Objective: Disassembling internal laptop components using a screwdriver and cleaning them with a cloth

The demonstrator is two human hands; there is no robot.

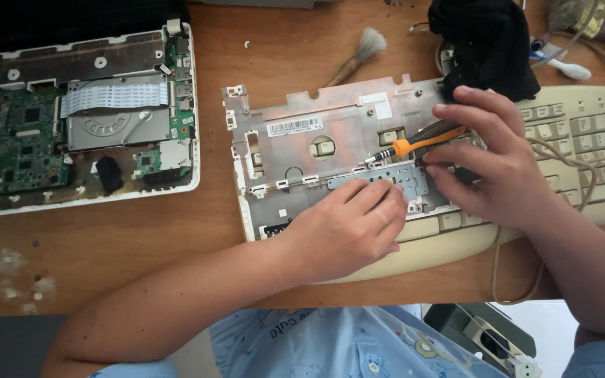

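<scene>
A silver laptop palm-rest cover [302, 150] lies face down on the wooden desk, partly on top of a beige keyboard [582, 140]. My left hand [348, 227] rests flat on the cover's lower edge, fingers touching a small grey metal bracket [397, 175]. My right hand [495, 164] grips a screwdriver [421, 142] with an orange and black handle. Its tip points left, onto the cover just above the bracket.
An opened laptop base [78, 119] with green circuit boards and a white ribbon cable sits at the left. A brush [358, 56] lies behind the cover. A black cloth [488, 42] sits on the keyboard's far edge. A cord [505, 280] loops over the desk's near edge.
</scene>
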